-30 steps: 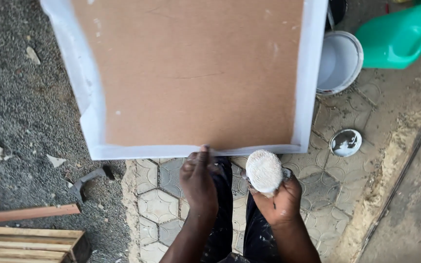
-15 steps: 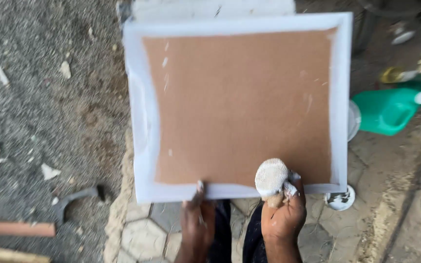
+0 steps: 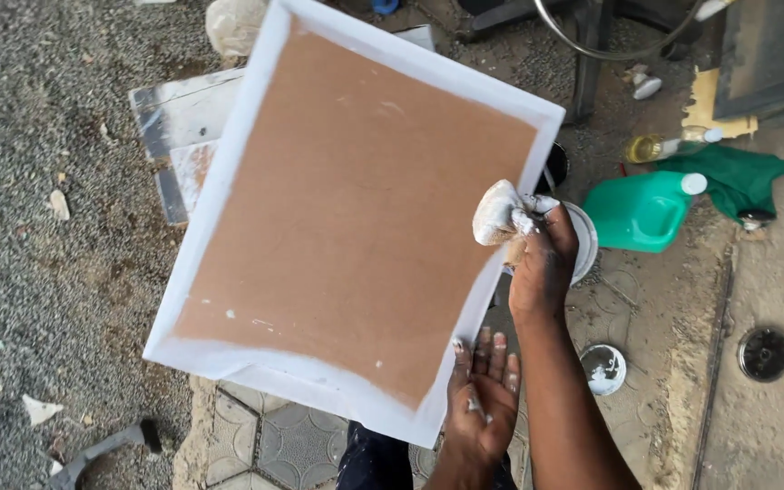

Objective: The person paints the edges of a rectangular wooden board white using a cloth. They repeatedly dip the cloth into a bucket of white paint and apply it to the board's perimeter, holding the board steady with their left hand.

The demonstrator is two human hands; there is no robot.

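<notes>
Nearest the camera, the left hand was spread flat, palm up and fingers open, its fingertips pressed against the underside of the near right edge of the brown board; its grip closed around nothing. The board was a square brown panel with a white-painted border, tilted like a diamond above the ground and turned clear of the person's dark trousers, which showed just below its near corner. Hexagonal paving lay beneath that corner.

Slightly farther, the right hand was curled tight around a paint-caked white sponge, held touching the board's right edge on the white border.

Just beside the right forearm, a round paint-smeared lid lay on the paving. Behind the right hand a white bucket was partly hidden, and next to it a green jug with a white cap lay on its side. Well to the right, a round metal drain sat in the concrete. Farther off, beyond the board's left corner, white-painted planks rested on the gravel.
</notes>
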